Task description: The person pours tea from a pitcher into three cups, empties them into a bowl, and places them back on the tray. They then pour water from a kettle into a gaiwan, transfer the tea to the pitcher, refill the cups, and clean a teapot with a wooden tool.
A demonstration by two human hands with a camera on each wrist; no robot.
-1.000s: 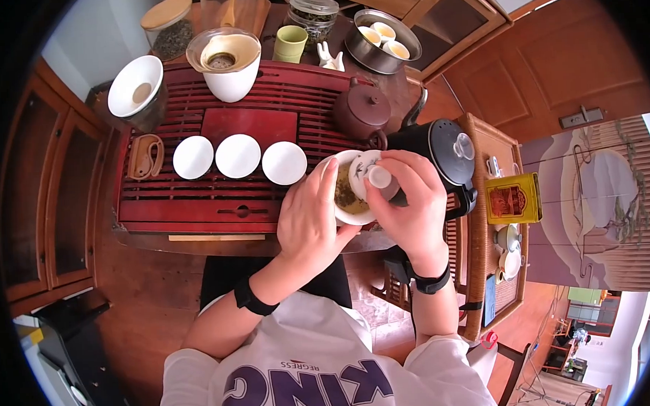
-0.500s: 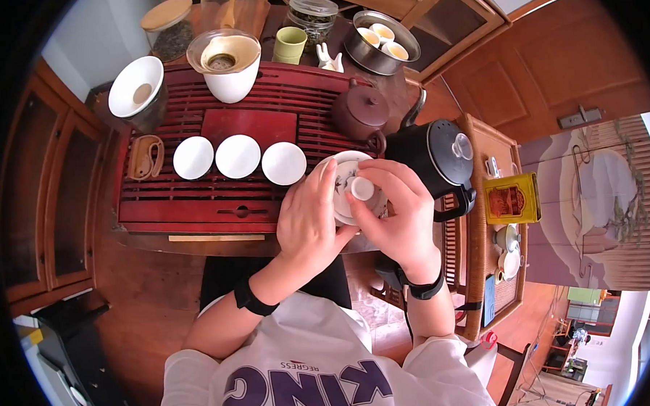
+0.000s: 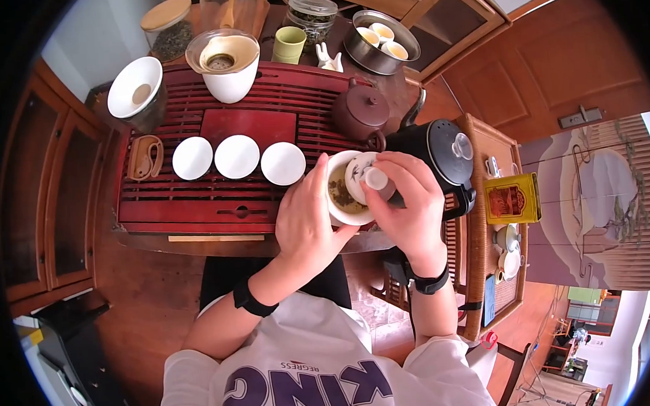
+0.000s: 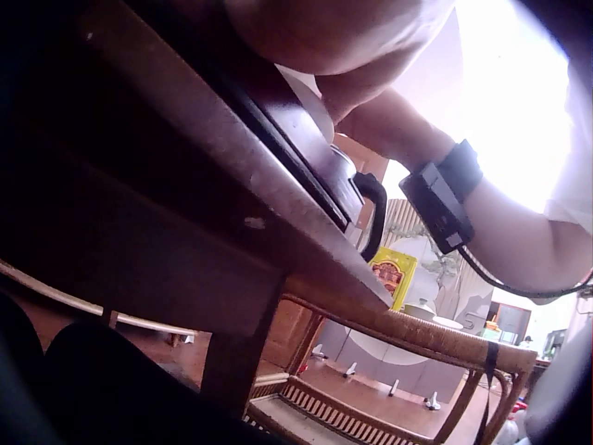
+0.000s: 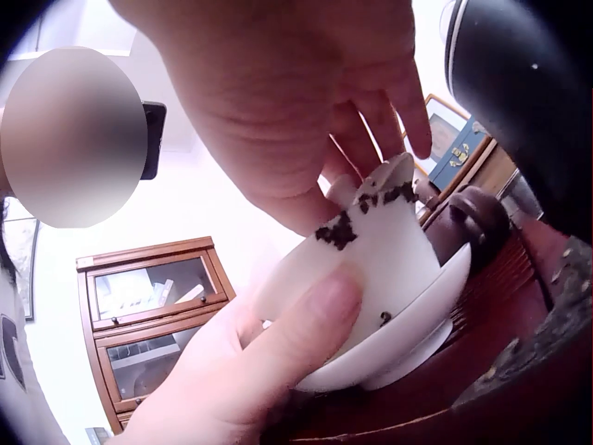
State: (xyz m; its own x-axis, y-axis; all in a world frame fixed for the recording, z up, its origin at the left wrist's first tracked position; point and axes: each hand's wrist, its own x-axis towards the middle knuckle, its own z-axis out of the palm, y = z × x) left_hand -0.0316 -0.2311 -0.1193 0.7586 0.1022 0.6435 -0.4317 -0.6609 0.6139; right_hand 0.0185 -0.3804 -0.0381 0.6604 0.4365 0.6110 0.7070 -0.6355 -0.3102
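Note:
In the head view, my left hand (image 3: 302,217) holds a white lidded tea bowl (image 3: 352,219) at the tray's front right. Its thumb (image 5: 324,311) lies along the bowl's side in the right wrist view, where a white saucer (image 5: 443,306) sits under the bowl. My right hand (image 3: 417,208) pinches the knob of the lid (image 3: 357,174). The lid lies toward the bowl's right side, leaving the left part uncovered, with wet tea leaves (image 3: 343,193) visible inside. Dark marks dot the bowl's outside. The left wrist view hides the bowl behind the forearm and table edge.
Three white cups (image 3: 237,157) stand in a row on the red slatted tea tray (image 3: 195,212). A brown teapot (image 3: 362,111) and a black kettle (image 3: 450,154) are close to the right hand. Behind stand a strainer-topped white pitcher (image 3: 234,83) and a steel bowl (image 3: 371,54) holding three cups.
Half a second ago the lid covered most of the bowl. Now my right hand has drawn it rightward, uncovering the leaves, much as one second ago. My left hand has hardly moved.

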